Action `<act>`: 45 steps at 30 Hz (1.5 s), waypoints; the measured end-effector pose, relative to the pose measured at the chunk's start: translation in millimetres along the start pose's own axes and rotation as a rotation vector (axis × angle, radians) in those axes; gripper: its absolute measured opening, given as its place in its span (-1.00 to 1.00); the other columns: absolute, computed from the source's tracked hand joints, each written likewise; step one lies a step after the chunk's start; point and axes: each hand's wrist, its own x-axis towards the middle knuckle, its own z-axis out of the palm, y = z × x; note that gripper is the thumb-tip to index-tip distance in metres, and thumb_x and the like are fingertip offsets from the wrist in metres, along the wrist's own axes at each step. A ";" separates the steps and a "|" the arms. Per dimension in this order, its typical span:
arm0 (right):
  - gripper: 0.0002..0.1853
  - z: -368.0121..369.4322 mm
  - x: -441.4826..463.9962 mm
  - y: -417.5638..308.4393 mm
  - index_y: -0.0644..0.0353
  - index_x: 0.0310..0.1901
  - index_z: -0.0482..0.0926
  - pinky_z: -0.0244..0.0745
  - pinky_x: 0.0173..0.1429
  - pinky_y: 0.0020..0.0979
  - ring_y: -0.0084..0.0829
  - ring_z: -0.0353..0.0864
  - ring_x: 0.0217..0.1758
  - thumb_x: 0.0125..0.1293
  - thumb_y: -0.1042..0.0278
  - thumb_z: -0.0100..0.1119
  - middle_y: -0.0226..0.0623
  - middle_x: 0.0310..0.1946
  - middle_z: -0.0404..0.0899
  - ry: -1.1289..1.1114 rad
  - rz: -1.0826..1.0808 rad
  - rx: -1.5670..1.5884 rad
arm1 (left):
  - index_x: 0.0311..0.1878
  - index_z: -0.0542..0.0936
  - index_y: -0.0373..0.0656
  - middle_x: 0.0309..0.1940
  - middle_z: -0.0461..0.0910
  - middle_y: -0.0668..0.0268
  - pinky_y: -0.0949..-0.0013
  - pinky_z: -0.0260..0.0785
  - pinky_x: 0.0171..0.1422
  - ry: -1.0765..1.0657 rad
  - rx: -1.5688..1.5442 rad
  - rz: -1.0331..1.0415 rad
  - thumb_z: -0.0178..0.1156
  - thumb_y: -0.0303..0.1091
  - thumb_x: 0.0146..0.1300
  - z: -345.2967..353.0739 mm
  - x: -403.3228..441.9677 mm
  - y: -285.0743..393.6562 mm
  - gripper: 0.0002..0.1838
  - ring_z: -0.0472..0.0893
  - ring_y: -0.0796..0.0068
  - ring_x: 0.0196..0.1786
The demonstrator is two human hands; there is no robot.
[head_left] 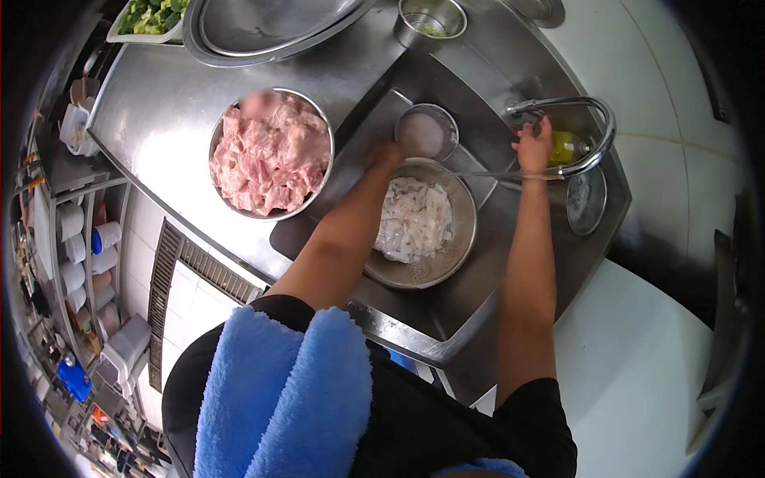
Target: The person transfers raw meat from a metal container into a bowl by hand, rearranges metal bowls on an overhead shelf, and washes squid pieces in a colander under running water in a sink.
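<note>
My left hand [385,156] is at the rim of a small metal bowl [421,134] holding cloudy liquid; its fingers are hidden. Just in front of it, a metal colander [464,239] with pale, whitish pieces of food [413,217] stands in the sink [374,119]. My right hand [535,147] is raised beside the curved faucet [612,131], fingers apart, with nothing seen in it. A thin stream of water runs from the spout toward the colander. Close to my right hand lies a bottle of yellow-green liquid [566,148].
A large bowl of raw pink meat [271,155] stands on the metal counter [151,103] left of the sink. Wide metal basins [271,32], a tray of green vegetables [151,17] and a metal pot [431,22] are at the back. A small dish [586,199] sits at the right edge.
</note>
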 end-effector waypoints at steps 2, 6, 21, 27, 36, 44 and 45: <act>-0.41 -2.9 12.7 7.0 0.09 0.51 0.22 0.68 -0.22 -0.42 -0.53 0.58 -0.12 0.51 0.41 0.13 -0.30 0.20 0.47 -0.072 0.049 0.036 | 0.05 0.76 -0.14 0.16 0.69 0.02 -0.02 0.52 0.28 0.053 0.040 0.008 0.08 -0.09 0.42 -1.8 -5.8 -0.7 -0.59 0.68 0.00 0.21; -0.34 -1.6 16.7 17.3 0.06 0.56 0.15 0.68 -0.19 -0.40 -0.56 0.53 -0.18 0.50 0.43 0.12 -0.35 0.15 0.47 -0.085 0.057 0.075 | 0.02 0.76 -0.11 0.11 0.72 0.07 -0.03 0.52 0.27 0.358 0.089 0.155 0.06 -0.06 0.43 61.0 63.6 -35.9 -0.59 0.70 -0.01 0.16; -0.33 -13.4 -18.8 32.5 -0.11 0.60 0.15 0.64 -0.10 -0.30 -0.44 0.57 0.01 0.53 0.30 0.13 -0.41 0.25 0.45 -0.044 0.049 0.452 | 0.15 0.60 -0.32 0.18 0.61 -0.17 -0.02 0.44 0.30 0.481 -0.605 0.117 0.21 -0.12 0.33 25.8 8.0 -21.8 -0.51 0.61 -0.13 0.25; -0.40 -11.5 -114.7 89.5 0.02 0.46 0.30 0.58 0.01 -0.31 -0.39 0.59 0.02 0.40 0.44 0.18 -0.30 0.13 0.50 0.219 0.150 0.411 | 0.37 0.44 -0.20 0.16 0.57 -0.21 -0.10 0.40 0.37 0.575 -0.367 0.195 0.26 -0.01 0.35 -9.2 -110.9 -3.1 -0.36 0.55 -0.22 0.27; -0.73 31.2 -270.6 76.9 0.16 -0.42 0.29 0.22 -0.30 -0.40 -0.57 0.20 -0.42 0.34 0.55 0.21 -0.49 -0.53 0.26 0.332 -0.227 0.189 | -0.40 0.69 -0.22 -0.36 0.71 -0.03 -0.07 0.55 -0.01 0.171 -0.115 0.628 0.29 -0.12 0.30 -75.2 -270.4 9.2 -0.67 0.73 -0.07 -0.21; -0.85 48.0 -294.7 -3.1 0.17 -0.04 0.51 0.43 -0.25 -0.48 -0.53 0.49 -0.39 0.43 0.42 0.24 -0.41 -0.40 0.55 0.006 -0.176 0.178 | -0.43 0.66 -0.20 -0.43 0.67 -0.01 -0.04 0.51 -0.17 0.225 -0.087 0.868 0.31 -0.12 0.27 -148.2 -312.2 -2.3 -0.67 0.69 -0.10 -0.28; -0.77 49.0 -294.5 -15.4 0.16 0.06 0.52 0.47 -0.22 -0.48 -0.51 0.55 -0.34 0.43 0.42 0.25 -0.38 -0.32 0.59 0.010 -0.241 0.098 | -0.45 0.65 -0.20 -0.45 0.66 -0.01 -0.02 0.51 -0.19 0.203 -0.086 0.870 0.32 -0.12 0.27 -169.2 -324.5 -3.9 -0.67 0.68 -0.09 -0.31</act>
